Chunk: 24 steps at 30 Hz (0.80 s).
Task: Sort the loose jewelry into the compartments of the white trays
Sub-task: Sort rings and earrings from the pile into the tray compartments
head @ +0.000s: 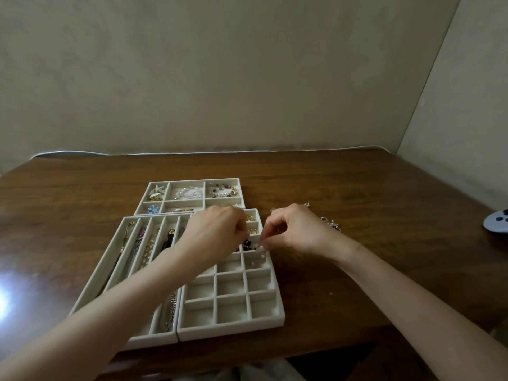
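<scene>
Head view: both hands over the grid tray's far right compartments.
Left hand and right hand curl their fingers close together above the white grid tray; whether either pinches a piece, I cannot tell. Loose jewelry lies on the wooden table, just beyond the right hand.

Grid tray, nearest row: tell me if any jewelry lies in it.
No, the grid tray shows only bare white lining in its three nearest compartments.
</scene>
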### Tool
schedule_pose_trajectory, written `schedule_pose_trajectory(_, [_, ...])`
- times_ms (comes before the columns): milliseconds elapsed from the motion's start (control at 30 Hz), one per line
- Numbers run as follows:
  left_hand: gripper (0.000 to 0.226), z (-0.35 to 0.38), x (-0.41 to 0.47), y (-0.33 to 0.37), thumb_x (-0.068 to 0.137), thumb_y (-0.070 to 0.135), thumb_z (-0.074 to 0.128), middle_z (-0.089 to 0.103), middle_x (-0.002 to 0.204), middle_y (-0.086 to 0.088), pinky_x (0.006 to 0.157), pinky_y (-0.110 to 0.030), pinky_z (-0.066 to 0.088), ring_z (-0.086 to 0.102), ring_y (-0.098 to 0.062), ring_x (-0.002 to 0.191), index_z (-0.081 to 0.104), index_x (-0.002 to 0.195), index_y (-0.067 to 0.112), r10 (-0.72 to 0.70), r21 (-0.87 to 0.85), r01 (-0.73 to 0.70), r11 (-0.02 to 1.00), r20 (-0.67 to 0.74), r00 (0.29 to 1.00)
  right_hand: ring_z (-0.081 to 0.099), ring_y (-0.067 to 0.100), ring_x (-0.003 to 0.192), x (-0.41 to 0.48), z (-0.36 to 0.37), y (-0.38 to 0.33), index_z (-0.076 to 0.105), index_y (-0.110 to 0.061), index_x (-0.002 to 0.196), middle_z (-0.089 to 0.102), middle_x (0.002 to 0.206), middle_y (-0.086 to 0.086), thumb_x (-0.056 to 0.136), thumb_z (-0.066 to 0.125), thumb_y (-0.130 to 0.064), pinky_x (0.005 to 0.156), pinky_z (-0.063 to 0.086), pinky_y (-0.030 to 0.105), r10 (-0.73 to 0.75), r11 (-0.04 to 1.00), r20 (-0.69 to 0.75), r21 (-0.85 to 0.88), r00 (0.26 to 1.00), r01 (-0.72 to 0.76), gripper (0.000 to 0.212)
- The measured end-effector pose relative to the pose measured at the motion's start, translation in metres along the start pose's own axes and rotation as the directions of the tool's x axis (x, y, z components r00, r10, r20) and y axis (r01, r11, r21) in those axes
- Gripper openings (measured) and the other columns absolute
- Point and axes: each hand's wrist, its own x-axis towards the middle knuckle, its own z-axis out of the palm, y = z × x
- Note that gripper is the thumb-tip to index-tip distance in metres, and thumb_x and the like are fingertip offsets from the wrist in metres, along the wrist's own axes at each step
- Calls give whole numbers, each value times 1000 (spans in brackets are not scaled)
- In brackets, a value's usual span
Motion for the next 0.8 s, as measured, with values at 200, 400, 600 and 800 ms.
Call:
schedule_pose_trajectory(200, [14, -5, -4, -9, 92, 30, 51, 65, 94, 6, 69, -29, 49, 60, -15, 83, 62, 91, 22, -10, -50, 5, 999, -96, 995, 53, 5, 81, 5, 12, -8, 74, -19, 86, 66, 86, -7, 76, 77, -31, 71, 39, 23, 7, 963, 39, -271, 999, 4, 15])
schedule_pose_trajectory(400, [14, -3, -6, -12, 91, 29, 53, 63, 92, 6, 69, -27, 48, 55, -11, 74, 63, 91, 20, 33, -122, -42, 992, -73, 997, 55, 4, 83, 4, 4, -16, 74, -18, 89, 63, 86, -10, 79, 75, -27, 71, 44, 20, 38, 962, 98, -273, 994, -10, 13])
schedule_pose_trajectory(600, [20, -1, -7, -11, 88, 17, 50, 50, 92, 8, 67, -21, 36, 44, -7, 82, 66, 95, 25, 119, -152, -116, 981, 9, 993, 58, 7, 84, 10, 2, -19, 73, -17, 89, 61, 80, -11, 81, 73, -21, 80, 50, 28, 68, 933, 200, -360, 978, 9, 9])
schedule_pose_trajectory(800, [25, 1, -7, -15, 86, 10, 50, 49, 91, 6, 72, -23, 37, 41, -8, 86, 67, 93, 26, 135, -167, -135, 977, -9, 991, 60, 5, 89, 12, 4, -16, 73, -15, 93, 67, 92, -6, 83, 71, -17, 81, 49, 22, 53, 957, 249, -290, 967, 22, 10])
